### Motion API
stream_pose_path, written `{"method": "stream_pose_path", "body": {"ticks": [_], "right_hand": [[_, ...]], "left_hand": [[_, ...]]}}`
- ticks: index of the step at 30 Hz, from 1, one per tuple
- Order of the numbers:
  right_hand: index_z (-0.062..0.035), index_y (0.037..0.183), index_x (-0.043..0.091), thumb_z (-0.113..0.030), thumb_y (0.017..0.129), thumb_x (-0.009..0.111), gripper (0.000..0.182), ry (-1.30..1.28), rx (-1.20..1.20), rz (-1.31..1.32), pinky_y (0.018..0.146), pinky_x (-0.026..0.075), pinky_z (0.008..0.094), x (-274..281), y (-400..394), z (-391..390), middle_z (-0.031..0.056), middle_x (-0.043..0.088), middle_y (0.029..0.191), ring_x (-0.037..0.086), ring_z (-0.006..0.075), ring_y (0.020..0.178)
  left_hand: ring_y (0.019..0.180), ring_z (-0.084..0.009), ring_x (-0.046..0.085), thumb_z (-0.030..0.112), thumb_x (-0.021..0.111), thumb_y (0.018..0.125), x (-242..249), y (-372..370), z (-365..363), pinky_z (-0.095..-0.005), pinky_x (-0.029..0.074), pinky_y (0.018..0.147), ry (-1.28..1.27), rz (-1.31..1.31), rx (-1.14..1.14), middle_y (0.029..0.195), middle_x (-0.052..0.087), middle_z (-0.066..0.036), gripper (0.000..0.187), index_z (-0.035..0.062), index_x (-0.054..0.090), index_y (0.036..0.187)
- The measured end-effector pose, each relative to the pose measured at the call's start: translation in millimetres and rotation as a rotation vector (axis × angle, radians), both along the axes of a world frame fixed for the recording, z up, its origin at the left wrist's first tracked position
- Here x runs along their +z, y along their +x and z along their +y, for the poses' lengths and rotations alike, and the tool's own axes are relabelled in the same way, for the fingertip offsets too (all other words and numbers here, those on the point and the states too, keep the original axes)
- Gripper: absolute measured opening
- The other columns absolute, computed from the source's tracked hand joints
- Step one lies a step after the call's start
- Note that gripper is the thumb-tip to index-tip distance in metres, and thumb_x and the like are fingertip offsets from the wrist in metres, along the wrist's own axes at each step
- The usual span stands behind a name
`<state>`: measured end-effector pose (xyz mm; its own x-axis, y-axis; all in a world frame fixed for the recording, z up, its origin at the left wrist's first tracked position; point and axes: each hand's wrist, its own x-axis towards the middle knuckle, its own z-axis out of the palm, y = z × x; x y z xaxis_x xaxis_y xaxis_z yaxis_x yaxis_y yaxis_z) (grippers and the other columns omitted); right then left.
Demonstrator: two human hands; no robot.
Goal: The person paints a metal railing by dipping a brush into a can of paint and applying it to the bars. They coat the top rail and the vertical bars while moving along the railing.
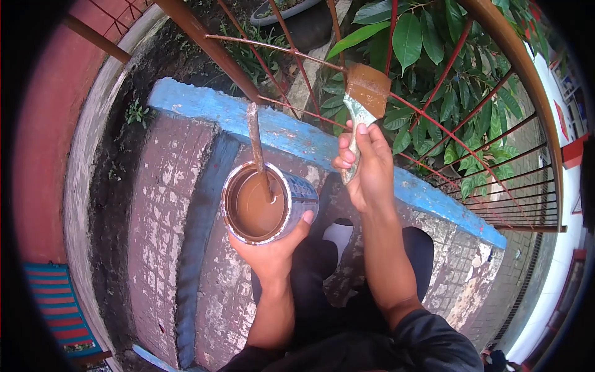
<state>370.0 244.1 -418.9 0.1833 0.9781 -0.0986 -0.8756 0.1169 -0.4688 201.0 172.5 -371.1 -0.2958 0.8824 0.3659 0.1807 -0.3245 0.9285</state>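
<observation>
My left hand [273,248] cups a round tin of brown paint [263,204] from below, thumb on its right side. A stir stick [257,149] coated in paint stands in the tin and leans up to the left. My right hand [365,167] grips the pale handle of a flat paintbrush [365,93], held upright. Its brown-loaded bristles touch a thin red fence bar [427,115] just above the low wall.
A low tiled wall with a blue-painted top [297,136] runs below the metal fence [508,56]. Green leafy plants [434,56] grow behind the bars. My dark trousers and a white shoe [338,235] show beneath the hands. A pot [297,15] stands at the top.
</observation>
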Motion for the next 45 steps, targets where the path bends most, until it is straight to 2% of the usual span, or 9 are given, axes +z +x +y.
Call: {"method": "stream_pose_path", "body": {"ticks": [3, 9, 12, 24, 30, 39, 42, 44, 45], "right_hand": [[-0.0031, 0.123, 0.054, -0.023, 0.12, 0.051, 0.02, 0.026, -0.003, -0.069, 0.065, 0.044, 0.0288, -3, 2, 6, 0.009, 0.062, 0.092, 0.05, 0.0115, 0.072], [-0.0032, 0.123, 0.053, -0.023, 0.12, 0.051, 0.02, -0.112, -0.019, -0.14, 0.062, 0.045, 0.0299, -62, -3, 31, 0.0101, 0.061, 0.092, 0.049, 0.012, 0.07], [-0.0028, 0.123, 0.053, -0.022, 0.12, 0.051, 0.019, -0.232, 0.06, 0.004, 0.061, 0.045, 0.0295, -91, -5, 21, 0.0117, 0.06, 0.093, 0.049, 0.0132, 0.071], [-0.0005, 0.12, 0.054, -0.017, 0.119, 0.051, 0.017, -0.171, 0.025, -0.052, 0.06, 0.045, 0.0276, -9, 13, 21, 0.0113, 0.061, 0.092, 0.05, 0.0119, 0.071], [-0.0012, 0.12, 0.055, -0.019, 0.12, 0.051, 0.019, -0.074, -0.018, -0.185, 0.059, 0.043, 0.0278, -2, 5, 8, 0.011, 0.062, 0.09, 0.049, 0.0116, 0.069], [-0.0013, 0.12, 0.055, -0.022, 0.119, 0.053, 0.021, -0.172, 0.019, -0.175, 0.058, 0.044, 0.0294, -81, 12, 20, 0.0106, 0.062, 0.088, 0.05, 0.0121, 0.067], [-0.0014, 0.122, 0.055, -0.021, 0.118, 0.055, 0.02, -0.343, 0.075, -0.133, 0.057, 0.044, 0.0296, -123, 11, 2, 0.0108, 0.062, 0.087, 0.048, 0.0119, 0.065], [0.0014, 0.129, 0.06, -0.014, 0.113, 0.063, 0.022, -0.389, 0.063, -0.395, 0.06, 0.047, 0.0267, -136, 9, -17, 0.009, 0.064, 0.094, 0.055, 0.0118, 0.068], [0.0014, 0.129, 0.06, -0.014, 0.113, 0.063, 0.022, -0.389, 0.066, -0.398, 0.06, 0.047, 0.0267, -141, 10, -26, 0.009, 0.064, 0.094, 0.055, 0.0118, 0.068]], "left_hand": [[0.117, -0.0227, 0.07, 0.008, 0.101, 0.06, 0, -1, -4, -0.0397, 0.055, 0.107, -0.001, 0.01, 0.005, 0.129, 0.072, -0.013, 0.09, -0.0034, 0.062, 0.14], [0.118, -0.0224, 0.07, 0.009, 0.102, 0.06, 1, -4, -5, -0.0397, 0.055, 0.108, -0.009, 0.029, -0.012, 0.13, 0.071, -0.012, 0.091, -0.0029, 0.062, 0.141], [0.118, -0.0225, 0.07, 0.009, 0.102, 0.06, -3, -4, -3, -0.0397, 0.055, 0.108, -0.016, 0.02, -0.011, 0.13, 0.072, -0.012, 0.091, -0.0027, 0.062, 0.141], [0.117, -0.023, 0.071, 0.006, 0.103, 0.06, -4, -4, -5, -0.0397, 0.056, 0.107, -0.024, 0.032, -0.035, 0.13, 0.072, -0.013, 0.09, -0.0025, 0.061, 0.14], [0.119, -0.0222, 0.07, 0.005, 0.102, 0.06, 1, -3, -2, -0.0396, 0.055, 0.108, -0.017, 0.029, -0.055, 0.131, 0.071, -0.012, 0.09, -0.0024, 0.061, 0.14], [0.119, -0.0215, 0.07, 0.003, 0.101, 0.061, 3, -2, -3, -0.0388, 0.055, 0.108, -0.021, 0.051, -0.062, 0.13, 0.071, -0.012, 0.088, -0.0023, 0.062, 0.139], [0.118, -0.0212, 0.07, 0.003, 0.101, 0.061, 5, -1, -6, -0.0385, 0.055, 0.108, -0.015, 0.046, -0.073, 0.13, 0.071, -0.012, 0.087, -0.0023, 0.062, 0.139], [0.118, -0.0211, 0.07, 0.003, 0.101, 0.061, 7, -1, -1, -0.0382, 0.055, 0.108, 0.007, 0.049, -0.076, 0.13, 0.071, -0.012, 0.086, -0.0023, 0.062, 0.138], [0.118, -0.021, 0.07, 0.003, 0.101, 0.061, 7, -2, -3, -0.0382, 0.055, 0.107, -0.009, 0.034, -0.076, 0.129, 0.072, -0.012, 0.086, -0.0023, 0.062, 0.138]]}}
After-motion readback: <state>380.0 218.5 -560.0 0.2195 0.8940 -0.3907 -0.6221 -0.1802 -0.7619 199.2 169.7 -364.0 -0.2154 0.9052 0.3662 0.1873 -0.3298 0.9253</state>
